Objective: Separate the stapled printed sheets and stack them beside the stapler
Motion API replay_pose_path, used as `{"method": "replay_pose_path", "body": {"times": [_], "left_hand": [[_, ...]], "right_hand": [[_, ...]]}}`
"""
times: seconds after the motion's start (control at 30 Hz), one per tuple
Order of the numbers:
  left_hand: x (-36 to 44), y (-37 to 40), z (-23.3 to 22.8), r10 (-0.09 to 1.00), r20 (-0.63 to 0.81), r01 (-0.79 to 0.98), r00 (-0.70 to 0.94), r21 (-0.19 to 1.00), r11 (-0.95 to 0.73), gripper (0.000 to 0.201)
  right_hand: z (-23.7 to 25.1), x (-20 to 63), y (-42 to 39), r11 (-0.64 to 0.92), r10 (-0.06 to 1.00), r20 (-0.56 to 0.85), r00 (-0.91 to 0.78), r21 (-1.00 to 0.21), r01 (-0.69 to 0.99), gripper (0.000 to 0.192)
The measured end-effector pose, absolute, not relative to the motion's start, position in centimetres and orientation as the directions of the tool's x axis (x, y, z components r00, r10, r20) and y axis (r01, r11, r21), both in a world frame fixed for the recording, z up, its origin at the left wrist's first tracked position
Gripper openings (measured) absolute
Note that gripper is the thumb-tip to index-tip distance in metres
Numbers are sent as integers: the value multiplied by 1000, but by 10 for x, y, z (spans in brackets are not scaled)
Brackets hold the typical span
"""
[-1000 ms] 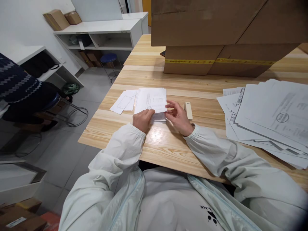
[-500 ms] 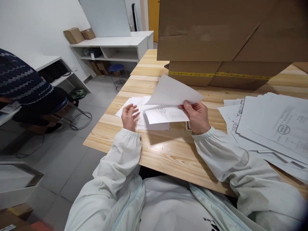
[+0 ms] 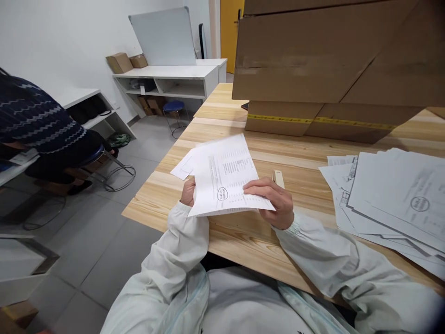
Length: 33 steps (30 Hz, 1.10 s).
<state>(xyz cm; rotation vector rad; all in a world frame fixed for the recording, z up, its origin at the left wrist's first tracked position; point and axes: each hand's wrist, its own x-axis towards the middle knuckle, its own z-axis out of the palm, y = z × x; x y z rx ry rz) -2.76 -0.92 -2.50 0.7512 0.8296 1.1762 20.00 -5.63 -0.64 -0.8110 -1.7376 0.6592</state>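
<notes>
Printed sheets [image 3: 225, 171] with a round black stamp are held up, tilted, over the wooden table. My right hand [image 3: 273, 199] grips their right edge, its fingers lying on top and the thumb out of sight underneath. At the left edge, my left hand [image 3: 188, 191] is closed on the sheets, with most of its fingers hidden beneath the paper. Under them, part of another white paper [image 3: 183, 166] sticks out on the table. Just beyond my right hand lies a small beige object [image 3: 277, 178], partly covered, perhaps a stapler.
On the right is a spread pile of printed papers [image 3: 392, 195]. Large cardboard boxes [image 3: 323, 60] stand stacked at the table's back. A person in a patterned sweater [image 3: 38, 116] sits at the left. Beyond the table [image 3: 243, 246] are a blue stool [image 3: 173, 106] and white shelves [image 3: 174, 72].
The lifted top sheet has come down flat, and the held sheets have turned and moved nearer to me. My left hand, open before, has closed at their left edge. The view has tilted up slightly.
</notes>
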Motion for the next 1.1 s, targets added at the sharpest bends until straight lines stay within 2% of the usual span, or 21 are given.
{"method": "replay_pose_path", "body": {"times": [0.1,0.17,0.23,0.33,0.5,0.67,0.9,1.1], "left_hand": [[-24,-11,-22,964,-187,-508,189,821,259,46],[-22,-11,-21,965,-182,-546,186,798,256,48],[-21,-11,-21,959,-183,-571,215,773,276,51],[-20,-11,-24,939,-206,-561,276,758,331,52],[-18,-13,-29,921,-226,-518,319,772,369,46],[-17,-13,-32,922,-222,-503,316,785,362,44],[-10,-15,-28,926,-241,-502,290,786,361,43],[1,-18,-20,918,-283,-489,278,781,389,41]], "right_hand": [[2,200,-56,604,796,594,-113,-769,209,13],[12,201,-52,558,797,594,106,-793,246,13],[24,205,-43,493,754,543,368,-839,230,21],[41,217,-27,454,694,430,578,-884,112,24],[53,246,-8,466,662,414,624,-880,90,33],[54,267,2,512,611,435,662,-854,89,26],[51,283,15,427,596,372,711,-897,112,31],[45,296,24,439,613,398,683,-890,125,18]]}}
